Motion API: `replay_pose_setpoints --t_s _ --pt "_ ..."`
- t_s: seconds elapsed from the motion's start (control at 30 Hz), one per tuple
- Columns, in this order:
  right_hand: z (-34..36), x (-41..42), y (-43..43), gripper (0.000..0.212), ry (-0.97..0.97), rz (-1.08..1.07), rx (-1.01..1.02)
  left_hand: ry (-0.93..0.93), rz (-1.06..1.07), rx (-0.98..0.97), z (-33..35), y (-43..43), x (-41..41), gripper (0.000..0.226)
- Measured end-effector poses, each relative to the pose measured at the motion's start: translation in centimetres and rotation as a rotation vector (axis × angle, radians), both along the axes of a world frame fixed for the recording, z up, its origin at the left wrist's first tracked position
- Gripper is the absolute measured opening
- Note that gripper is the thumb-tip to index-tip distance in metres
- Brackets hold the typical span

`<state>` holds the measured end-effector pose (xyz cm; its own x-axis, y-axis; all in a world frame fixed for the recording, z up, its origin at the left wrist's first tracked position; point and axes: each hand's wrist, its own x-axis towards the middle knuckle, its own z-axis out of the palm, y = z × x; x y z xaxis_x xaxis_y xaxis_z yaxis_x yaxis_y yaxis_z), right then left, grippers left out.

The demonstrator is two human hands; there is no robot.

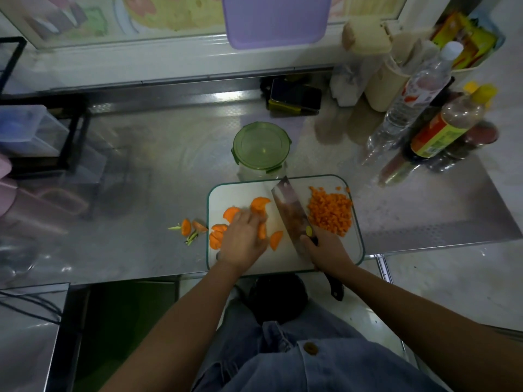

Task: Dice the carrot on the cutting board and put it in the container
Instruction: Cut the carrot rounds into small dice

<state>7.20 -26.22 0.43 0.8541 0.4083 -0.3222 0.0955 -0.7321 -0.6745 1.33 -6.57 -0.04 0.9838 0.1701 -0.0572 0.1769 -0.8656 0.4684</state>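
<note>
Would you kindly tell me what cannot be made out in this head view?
Head view:
- Inside of the container: the green lid covers it.
- Whether the left hand grips or presses the carrot slices: motion blur.
- Middle of the knife handle: the right hand wraps it.
- Text on the sauce bottle: blurred, too small.

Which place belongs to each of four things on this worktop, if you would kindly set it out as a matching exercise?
Things:
1 diced carrot
2 carrot slices
3 carrot trimmings
4 green-lidded container

Places:
A on the counter, beyond the cutting board
B on the counter, left of the cutting board
C on the cutting board, right of the cleaver
D on the cutting board, under the left hand

Pairs: 1-C, 2-D, 3-B, 4-A
</note>
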Motion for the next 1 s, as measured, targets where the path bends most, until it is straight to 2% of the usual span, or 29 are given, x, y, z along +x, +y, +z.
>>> replay_pose_setpoints --t_s 0.1,0.17,0.33,0.43,0.57,0.67,0.8,1.0 --pt "0.3 -0.3 -0.4 0.032 0.0 -0.036 0.018 0.006 -0.137 0.043 -0.5 -1.7 0.6 0.033" --pt "0.4 -0.5 -0.7 0.034 -0.005 -0.031 0.006 0.06 -0.198 0.056 -0.6 -2.2 0.7 0.041" --pt "0.6 -0.8 -0.8 0.032 -0.013 -0.022 0.011 0.132 -0.163 0.002 -0.6 -2.1 0.6 0.052" --pt "0.6 -0.9 -0.8 0.024 -0.008 -0.03 0.013 0.159 -0.091 -0.087 -0.3 -1.9 0.4 0.056" --pt "0.6 -1.1 -0.8 0.023 -0.015 -0.041 -0.001 0.165 0.141 -0.158 0.2 -2.4 0.7 0.031" --pt "0.6 -1.7 -1.0 0.022 -0.009 -0.023 -0.022 0.216 0.282 -0.181 0.5 -3.1 1.1 0.024" --pt "0.4 -2.5 -1.0 0.023 -0.023 0.025 -0.053 0.239 0.42 -0.233 0.4 -4.0 1.6 0.019" --pt "0.4 -2.6 -0.3 0.012 -0.08 0.086 -0.117 0.296 0.593 -0.361 0.2 -5.9 1.9 0.018"
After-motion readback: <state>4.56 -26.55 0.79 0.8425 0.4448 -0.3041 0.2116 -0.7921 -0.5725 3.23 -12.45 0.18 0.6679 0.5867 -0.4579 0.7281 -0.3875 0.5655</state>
